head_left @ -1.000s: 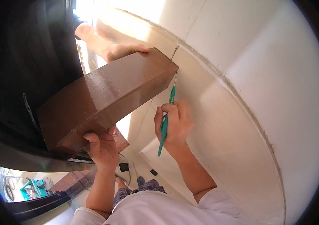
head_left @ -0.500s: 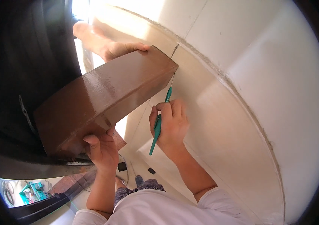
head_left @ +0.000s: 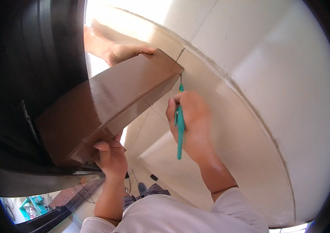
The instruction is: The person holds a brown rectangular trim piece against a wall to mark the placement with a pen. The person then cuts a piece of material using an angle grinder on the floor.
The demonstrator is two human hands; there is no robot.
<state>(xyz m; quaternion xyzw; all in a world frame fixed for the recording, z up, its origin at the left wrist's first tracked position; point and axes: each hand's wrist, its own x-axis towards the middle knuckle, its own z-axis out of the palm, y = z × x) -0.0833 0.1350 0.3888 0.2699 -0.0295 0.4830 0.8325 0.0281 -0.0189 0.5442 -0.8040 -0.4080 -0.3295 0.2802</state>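
Observation:
A long, glossy brown box-shaped piece (head_left: 114, 93) is held slantwise, its far end by the pale tiled wall. My left hand (head_left: 112, 157) grips its near lower end, thumb against the side and the other fingers partly hidden. My right hand (head_left: 192, 120), slightly blurred, is closed around a slim green pen-like tool (head_left: 179, 136) with a thin dark tip. That tip is at the lower corner of the piece's far end; whether it touches I cannot tell. Another person's hand (head_left: 124, 52) holds the upper edge near the far end.
A large black curved surface (head_left: 44, 50) stands close on the left. Pale tiled wall (head_left: 266, 77) curves along the right, with a rough joint line at its foot. At the lower left lie teal items (head_left: 35, 207). A small black object (head_left: 154, 177) lies on the floor beyond my body.
My right hand has moved right and slightly up, turning the green tool more upright. The brown piece and my left hand have shifted slightly right in view.

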